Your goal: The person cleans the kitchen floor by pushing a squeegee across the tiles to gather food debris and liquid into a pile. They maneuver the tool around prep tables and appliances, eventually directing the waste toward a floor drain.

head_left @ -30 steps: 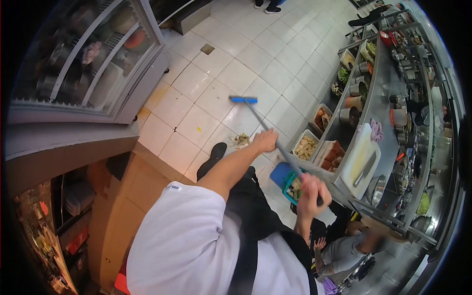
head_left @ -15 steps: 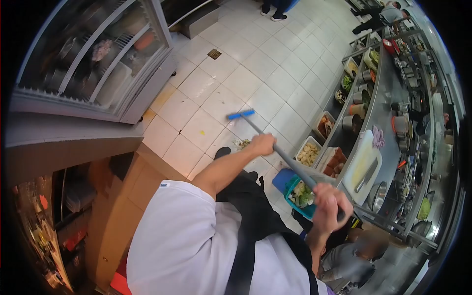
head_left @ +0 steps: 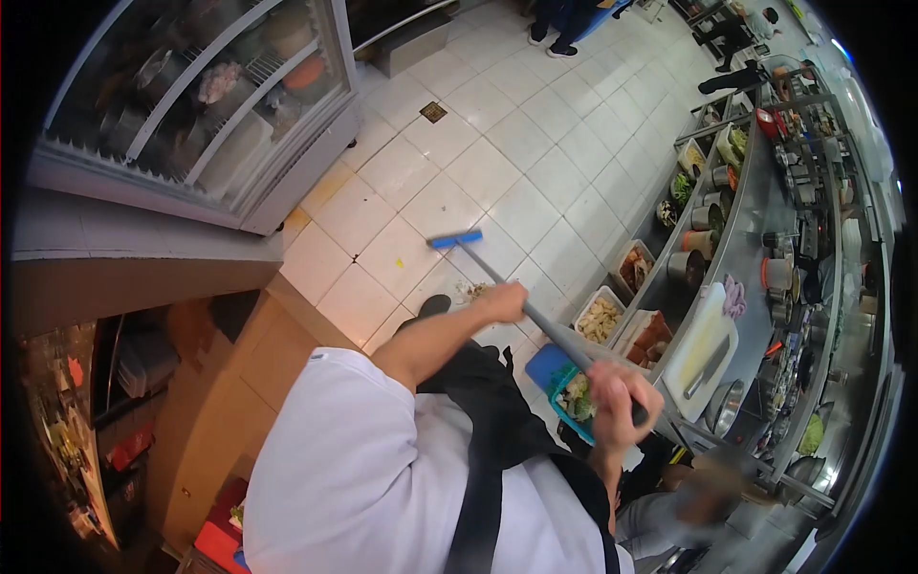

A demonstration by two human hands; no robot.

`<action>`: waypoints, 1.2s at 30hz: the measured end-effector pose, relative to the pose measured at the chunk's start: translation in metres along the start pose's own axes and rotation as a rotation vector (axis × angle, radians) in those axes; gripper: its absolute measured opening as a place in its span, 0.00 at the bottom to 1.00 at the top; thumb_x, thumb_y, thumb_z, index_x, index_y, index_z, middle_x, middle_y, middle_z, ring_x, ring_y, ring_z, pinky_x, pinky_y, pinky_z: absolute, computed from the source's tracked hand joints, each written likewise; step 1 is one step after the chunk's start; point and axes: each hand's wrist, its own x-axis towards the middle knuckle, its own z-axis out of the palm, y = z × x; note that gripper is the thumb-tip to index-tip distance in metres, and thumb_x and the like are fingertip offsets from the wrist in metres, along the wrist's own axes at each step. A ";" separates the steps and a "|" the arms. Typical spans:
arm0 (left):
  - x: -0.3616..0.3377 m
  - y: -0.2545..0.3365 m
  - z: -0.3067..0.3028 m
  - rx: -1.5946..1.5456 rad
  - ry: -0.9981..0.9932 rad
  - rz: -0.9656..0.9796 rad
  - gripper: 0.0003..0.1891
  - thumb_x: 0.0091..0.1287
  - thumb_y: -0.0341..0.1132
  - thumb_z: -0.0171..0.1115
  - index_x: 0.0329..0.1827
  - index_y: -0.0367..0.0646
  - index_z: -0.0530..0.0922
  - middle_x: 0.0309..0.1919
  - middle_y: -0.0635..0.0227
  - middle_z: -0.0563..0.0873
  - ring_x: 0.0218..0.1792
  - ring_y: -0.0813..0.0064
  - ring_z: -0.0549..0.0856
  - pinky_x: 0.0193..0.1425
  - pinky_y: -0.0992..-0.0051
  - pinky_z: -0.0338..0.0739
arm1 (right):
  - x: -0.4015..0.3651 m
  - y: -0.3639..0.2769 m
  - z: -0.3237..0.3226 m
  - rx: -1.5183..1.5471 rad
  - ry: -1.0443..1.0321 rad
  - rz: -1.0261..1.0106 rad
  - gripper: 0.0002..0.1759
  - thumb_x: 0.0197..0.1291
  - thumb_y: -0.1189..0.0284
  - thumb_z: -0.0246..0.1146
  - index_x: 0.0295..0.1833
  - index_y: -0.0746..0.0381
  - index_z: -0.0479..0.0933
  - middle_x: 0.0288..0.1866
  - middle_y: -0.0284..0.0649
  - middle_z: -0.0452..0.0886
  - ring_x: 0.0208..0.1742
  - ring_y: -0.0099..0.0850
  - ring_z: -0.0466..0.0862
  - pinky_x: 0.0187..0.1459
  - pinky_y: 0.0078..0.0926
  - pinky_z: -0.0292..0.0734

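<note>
Right hand: clenched round the upper end of the broom handle, close to the body.
Teal basket: just beside the right hand, holding greens (it partly covers a blue bin).
Left hand: grasping the same handle lower down, arm stretched forward.
Broom handle: grey, slanting from the right hand through the left hand to the floor.
Scraps: small heap on the tiles, between a black shoe and the broom head.
Broom head: blue, resting on the white tiled floor, just beyond the scraps.
Food trays: white, set low along the steel counter, right of the handle.
Cutting board: white, on the counter, a knife lying on it.
Glass-door fridge: far left, pots and bowls on its shelves.
Floor drain: well beyond the broom head.
</note>
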 end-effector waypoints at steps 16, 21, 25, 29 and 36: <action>-0.006 -0.081 -0.111 0.030 0.521 -0.202 0.12 0.63 0.41 0.70 0.47 0.49 0.86 0.52 0.57 0.87 0.50 0.49 0.89 0.51 0.48 0.84 | 0.051 0.037 0.089 -0.087 -0.167 -0.189 0.12 0.65 0.82 0.59 0.26 0.70 0.73 0.25 0.44 0.79 0.27 0.34 0.79 0.41 0.40 0.80; -0.048 -0.141 -0.134 0.107 0.520 -0.418 0.18 0.59 0.39 0.74 0.51 0.48 0.82 0.56 0.56 0.83 0.54 0.49 0.88 0.54 0.48 0.84 | 0.052 0.121 0.144 0.236 -0.277 -0.184 0.15 0.66 0.84 0.58 0.24 0.67 0.67 0.23 0.40 0.75 0.28 0.32 0.77 0.43 0.33 0.79; -0.077 -0.138 -0.101 0.059 0.371 -0.348 0.18 0.59 0.41 0.73 0.51 0.47 0.83 0.57 0.55 0.83 0.54 0.48 0.87 0.54 0.46 0.84 | 0.038 0.068 0.117 0.115 -0.303 -0.003 0.16 0.66 0.82 0.58 0.24 0.67 0.66 0.23 0.41 0.75 0.27 0.32 0.76 0.39 0.32 0.77; -0.074 -0.089 -0.039 -0.007 0.276 -0.146 0.15 0.57 0.43 0.72 0.42 0.45 0.86 0.48 0.54 0.88 0.51 0.50 0.89 0.51 0.50 0.85 | 0.036 0.004 0.074 0.156 -0.348 0.020 0.18 0.64 0.80 0.60 0.21 0.66 0.65 0.21 0.41 0.74 0.24 0.33 0.74 0.36 0.35 0.76; -0.054 -0.010 -0.054 0.011 0.167 -0.057 0.12 0.52 0.45 0.74 0.30 0.46 0.88 0.32 0.53 0.90 0.40 0.47 0.91 0.47 0.51 0.85 | 0.047 -0.030 0.055 0.221 -0.206 0.026 0.20 0.67 0.74 0.63 0.23 0.64 0.67 0.20 0.39 0.72 0.22 0.29 0.70 0.34 0.38 0.73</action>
